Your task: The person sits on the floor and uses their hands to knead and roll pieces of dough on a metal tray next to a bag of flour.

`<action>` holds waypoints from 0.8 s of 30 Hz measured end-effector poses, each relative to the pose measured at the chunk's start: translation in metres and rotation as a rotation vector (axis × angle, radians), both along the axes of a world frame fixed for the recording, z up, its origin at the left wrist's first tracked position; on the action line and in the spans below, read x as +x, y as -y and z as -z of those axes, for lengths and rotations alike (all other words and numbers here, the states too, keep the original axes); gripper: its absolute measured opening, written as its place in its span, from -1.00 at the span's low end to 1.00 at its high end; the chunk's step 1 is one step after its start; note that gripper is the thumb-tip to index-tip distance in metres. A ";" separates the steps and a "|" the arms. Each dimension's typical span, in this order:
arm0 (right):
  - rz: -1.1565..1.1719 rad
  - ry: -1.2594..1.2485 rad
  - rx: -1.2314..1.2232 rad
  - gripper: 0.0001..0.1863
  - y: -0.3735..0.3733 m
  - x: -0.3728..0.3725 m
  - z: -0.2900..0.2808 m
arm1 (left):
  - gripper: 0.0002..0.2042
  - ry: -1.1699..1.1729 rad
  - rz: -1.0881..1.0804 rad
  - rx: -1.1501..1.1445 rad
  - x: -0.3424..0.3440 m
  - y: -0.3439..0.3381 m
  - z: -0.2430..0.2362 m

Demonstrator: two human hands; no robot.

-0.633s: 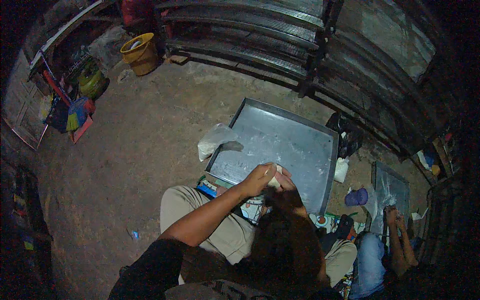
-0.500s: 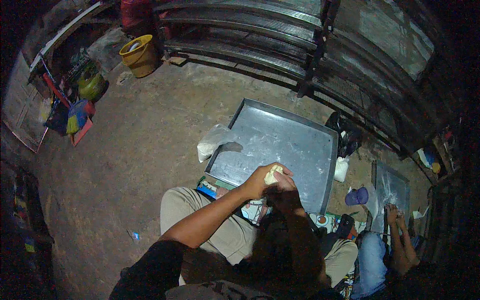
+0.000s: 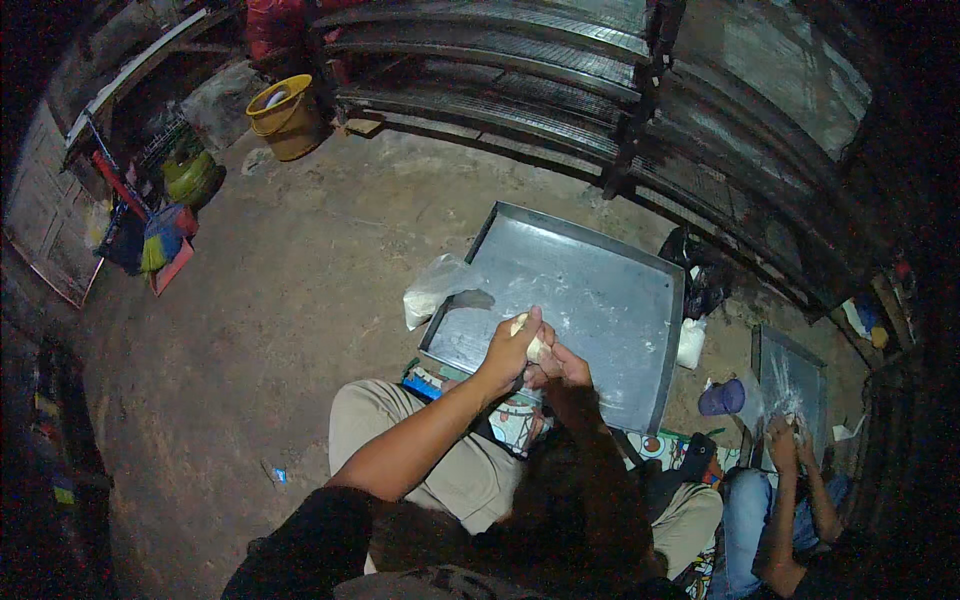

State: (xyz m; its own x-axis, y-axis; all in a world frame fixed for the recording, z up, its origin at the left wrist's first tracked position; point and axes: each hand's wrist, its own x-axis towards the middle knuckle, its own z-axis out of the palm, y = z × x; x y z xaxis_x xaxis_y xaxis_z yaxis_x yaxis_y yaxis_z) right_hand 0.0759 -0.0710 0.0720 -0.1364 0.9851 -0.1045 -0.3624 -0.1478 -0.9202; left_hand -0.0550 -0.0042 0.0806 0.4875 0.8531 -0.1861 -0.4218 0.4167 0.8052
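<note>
"In the head view, where is the dough?"

"You have the pale lump of dough (image 3: 538, 350) between your two hands, over the near edge of the metal tray (image 3: 590, 290)."

"How do the hands stand?"

"Your left hand (image 3: 510, 352) curls around its left side, thumb pointing up and away from you. Your right hand (image 3: 562, 368) closes in from the right, fingers bent against the lump. The two hands meet around it."

"Which way does the dough point?"

"The pale parts you show run slantwise, from the far left toward the near right. Your fingers cover its ends, so I cannot tell its full long axis."

"And around you?"

"A clear plastic bag (image 3: 425, 303) sits at the tray's left edge; a purple cup (image 3: 722, 398) stands off to your right, near a co-worker's hands (image 3: 784, 440)."
</note>
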 end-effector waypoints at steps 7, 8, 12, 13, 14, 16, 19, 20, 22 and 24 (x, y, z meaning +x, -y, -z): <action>0.430 0.127 0.185 -0.57 -0.005 -0.019 0.007 | -0.56 -0.142 0.096 0.400 0.013 0.002 0.018; 0.415 0.214 0.135 -0.60 -0.005 -0.011 0.014 | -0.55 -0.111 0.103 0.456 0.013 0.004 0.018; 0.349 0.341 -0.003 -0.69 0.002 0.016 0.017 | -0.46 0.028 0.230 0.367 0.010 0.014 0.002; 0.327 0.317 -0.021 -0.69 0.004 0.016 0.007 | -0.44 0.084 0.222 0.328 0.015 0.016 -0.002; 0.323 0.393 -0.029 -0.69 0.005 0.014 0.000 | -0.42 0.140 0.214 0.289 0.018 0.016 -0.003; 0.319 0.548 -0.047 -0.67 0.006 0.012 -0.009 | -0.38 0.007 0.189 0.389 0.017 0.012 0.001; 0.300 0.646 -0.060 -0.66 0.013 0.024 0.005 | -0.38 -0.210 0.094 0.441 0.013 0.012 -0.003; 0.296 0.642 -0.064 -0.65 0.019 0.034 0.013 | -0.38 -0.265 0.024 0.439 0.016 0.012 -0.001; 0.274 0.632 -0.093 -0.64 0.032 0.068 0.036 | -0.39 -0.331 -0.088 0.332 0.011 0.010 0.001; 0.285 0.673 -0.152 -0.62 0.076 0.199 0.083 | -0.41 -0.323 -0.158 0.124 0.000 0.004 -0.002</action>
State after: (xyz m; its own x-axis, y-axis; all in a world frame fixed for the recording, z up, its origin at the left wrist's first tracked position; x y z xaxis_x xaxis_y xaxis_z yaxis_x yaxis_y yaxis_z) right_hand 0.2745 -0.1473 -0.0106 0.2641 0.9406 -0.2134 0.2291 -0.2761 -0.9334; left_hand -0.0549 -0.0080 0.0824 0.2809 0.9388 -0.1994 -0.1898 0.2579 0.9473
